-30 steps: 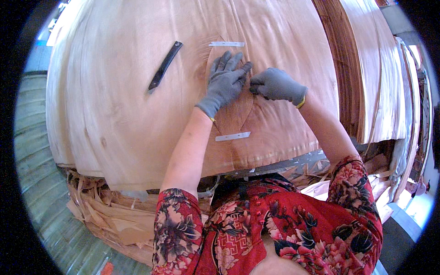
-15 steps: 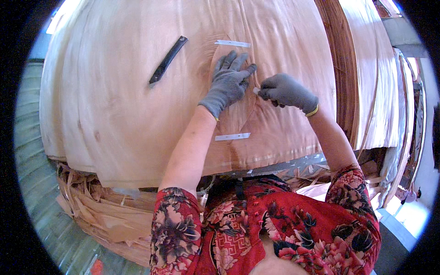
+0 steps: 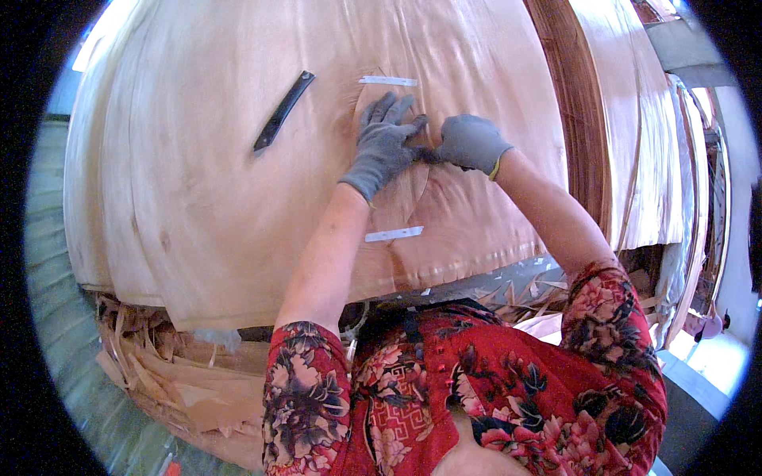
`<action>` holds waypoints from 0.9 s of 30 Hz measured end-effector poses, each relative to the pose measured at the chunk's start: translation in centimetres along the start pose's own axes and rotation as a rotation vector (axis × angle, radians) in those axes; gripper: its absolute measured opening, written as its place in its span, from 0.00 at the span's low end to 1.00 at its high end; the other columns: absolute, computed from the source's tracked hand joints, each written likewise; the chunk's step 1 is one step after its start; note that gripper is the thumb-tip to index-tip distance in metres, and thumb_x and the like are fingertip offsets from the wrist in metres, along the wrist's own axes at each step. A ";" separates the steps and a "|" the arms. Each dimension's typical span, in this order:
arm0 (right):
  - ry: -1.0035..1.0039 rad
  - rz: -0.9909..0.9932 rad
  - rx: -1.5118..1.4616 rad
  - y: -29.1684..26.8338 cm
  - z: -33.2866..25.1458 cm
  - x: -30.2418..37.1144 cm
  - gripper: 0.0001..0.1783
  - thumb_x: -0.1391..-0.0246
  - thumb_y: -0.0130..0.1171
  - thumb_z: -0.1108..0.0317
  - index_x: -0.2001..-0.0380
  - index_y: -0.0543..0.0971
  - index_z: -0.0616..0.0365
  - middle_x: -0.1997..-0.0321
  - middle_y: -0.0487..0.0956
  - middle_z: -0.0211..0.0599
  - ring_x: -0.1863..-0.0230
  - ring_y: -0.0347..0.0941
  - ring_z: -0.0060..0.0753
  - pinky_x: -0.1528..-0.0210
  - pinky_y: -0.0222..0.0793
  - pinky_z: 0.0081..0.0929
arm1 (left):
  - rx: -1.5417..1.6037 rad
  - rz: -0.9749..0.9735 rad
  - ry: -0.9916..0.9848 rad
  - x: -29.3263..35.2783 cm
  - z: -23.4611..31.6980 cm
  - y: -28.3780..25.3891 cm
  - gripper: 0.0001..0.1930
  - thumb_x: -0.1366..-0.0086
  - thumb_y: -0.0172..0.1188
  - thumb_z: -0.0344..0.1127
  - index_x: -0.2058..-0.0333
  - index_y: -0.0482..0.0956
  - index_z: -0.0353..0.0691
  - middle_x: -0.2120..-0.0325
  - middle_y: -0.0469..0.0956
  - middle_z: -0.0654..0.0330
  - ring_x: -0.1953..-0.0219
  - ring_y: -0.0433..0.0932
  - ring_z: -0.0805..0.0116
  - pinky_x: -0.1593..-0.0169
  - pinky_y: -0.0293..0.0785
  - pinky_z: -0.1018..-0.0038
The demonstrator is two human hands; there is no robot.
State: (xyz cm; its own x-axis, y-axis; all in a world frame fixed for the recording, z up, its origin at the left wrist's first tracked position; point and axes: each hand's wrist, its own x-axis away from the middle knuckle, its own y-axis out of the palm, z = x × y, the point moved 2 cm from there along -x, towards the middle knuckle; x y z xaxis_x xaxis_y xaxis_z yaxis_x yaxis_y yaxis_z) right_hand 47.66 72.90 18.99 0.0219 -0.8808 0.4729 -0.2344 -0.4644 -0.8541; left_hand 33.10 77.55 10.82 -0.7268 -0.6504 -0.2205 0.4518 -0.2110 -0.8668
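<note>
A wide sheet of pale wood veneer [image 3: 198, 182] lies before me, with an inset patch of veneer [image 3: 409, 189] near its middle. My left hand [image 3: 383, 151], in a grey glove, rests flat on the patch with fingers spread. My right hand [image 3: 472, 143], also gloved, is closed beside it, its fingertips meeting the left thumb. A small white piece of tape showed in its pinch earlier; now the fingers hide it. One white tape strip [image 3: 387, 81] crosses the patch's far end, another tape strip [image 3: 394, 234] its near end. A dark, slightly curved knife-like tool [image 3: 282, 113] lies left of my hands.
Past a dark reddish-brown gap [image 3: 567, 103] on the right lies more pale veneer [image 3: 627, 127]. Torn veneer scraps [image 3: 182, 381] are heaped below the sheet's near edge at left. Greenish ribbed flooring [image 3: 59, 262] runs along the far left.
My right hand has moved left until it meets my left thumb, and the white piece in its fingers has gone out of sight. The left hand stays on the patch. The view has shifted slightly.
</note>
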 end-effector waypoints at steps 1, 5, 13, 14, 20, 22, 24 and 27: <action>0.015 -0.012 0.068 -0.2 0.3 0.3 0.23 0.57 0.56 0.47 0.83 0.79 0.59 0.83 0.77 0.41 0.76 0.76 0.42 0.72 0.69 0.38 | -0.005 -0.007 -0.003 -0.2 0.2 -0.2 0.27 0.55 0.62 0.54 0.53 0.75 0.59 0.41 0.59 0.59 0.37 0.52 0.54 0.37 0.40 0.57; -0.044 0.122 0.240 -0.4 1.0 1.2 0.21 0.54 0.56 0.49 0.76 0.78 0.58 0.76 0.78 0.42 0.71 0.76 0.44 0.69 0.69 0.39 | 0.161 -0.022 -0.043 0.4 0.2 -1.9 0.25 0.51 0.62 0.44 0.51 0.74 0.51 0.43 0.62 0.56 0.37 0.52 0.53 0.36 0.45 0.63; -0.227 0.765 -0.048 2.8 -3.5 1.9 0.32 0.51 0.54 0.48 0.47 0.66 0.55 0.42 0.64 0.48 0.44 0.62 0.48 0.44 0.56 0.42 | 0.364 0.433 -0.421 12.3 1.0 -12.5 0.23 0.45 0.54 0.26 0.48 0.69 0.36 0.43 0.64 0.55 0.36 0.50 0.58 0.36 0.47 0.69; -0.284 0.697 -0.051 4.4 -4.7 2.7 0.35 0.52 0.54 0.47 0.45 0.63 0.55 0.40 0.61 0.47 0.41 0.58 0.48 0.42 0.52 0.44 | 0.295 0.457 -0.507 14.7 1.5 -13.1 0.23 0.44 0.53 0.26 0.47 0.68 0.36 0.43 0.64 0.55 0.36 0.50 0.59 0.36 0.47 0.70; -0.562 0.482 -0.148 11.3 -11.9 4.9 0.44 0.56 0.55 0.43 0.40 0.57 0.55 0.33 0.48 0.46 0.33 0.44 0.46 0.35 0.35 0.49 | 0.197 0.500 -0.916 29.0 7.0 -12.4 0.22 0.39 0.49 0.31 0.45 0.66 0.35 0.41 0.60 0.58 0.35 0.47 0.60 0.36 0.43 0.67; -0.582 0.407 -0.136 12.1 -12.2 4.8 0.46 0.58 0.56 0.42 0.39 0.56 0.55 0.33 0.47 0.45 0.32 0.42 0.45 0.33 0.33 0.47 | 0.060 0.435 -0.953 31.0 8.9 -12.1 0.21 0.39 0.49 0.30 0.46 0.67 0.34 0.42 0.62 0.56 0.36 0.50 0.57 0.36 0.45 0.64; -0.598 0.397 -0.105 12.1 -12.4 4.4 0.46 0.57 0.55 0.42 0.39 0.55 0.55 0.33 0.46 0.46 0.32 0.40 0.44 0.33 0.31 0.47 | -0.002 0.421 -0.952 32.6 9.9 -11.6 0.21 0.40 0.50 0.29 0.47 0.67 0.33 0.43 0.63 0.54 0.37 0.51 0.54 0.37 0.46 0.63; -0.620 0.449 -0.060 11.2 -13.0 4.8 0.44 0.54 0.52 0.42 0.40 0.56 0.58 0.34 0.50 0.48 0.33 0.44 0.47 0.34 0.34 0.47 | -0.040 0.480 -0.891 34.7 10.1 -11.6 0.21 0.40 0.50 0.28 0.47 0.67 0.32 0.43 0.62 0.52 0.37 0.52 0.53 0.37 0.47 0.61</action>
State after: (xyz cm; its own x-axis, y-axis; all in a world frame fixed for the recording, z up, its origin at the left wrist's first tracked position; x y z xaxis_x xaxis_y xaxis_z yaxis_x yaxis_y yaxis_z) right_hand 32.53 64.67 14.47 0.4491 -0.8824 -0.1400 -0.4014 -0.0593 -0.9140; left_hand 7.86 50.09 17.71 0.1852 -0.9713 -0.1495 0.5648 0.2297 -0.7926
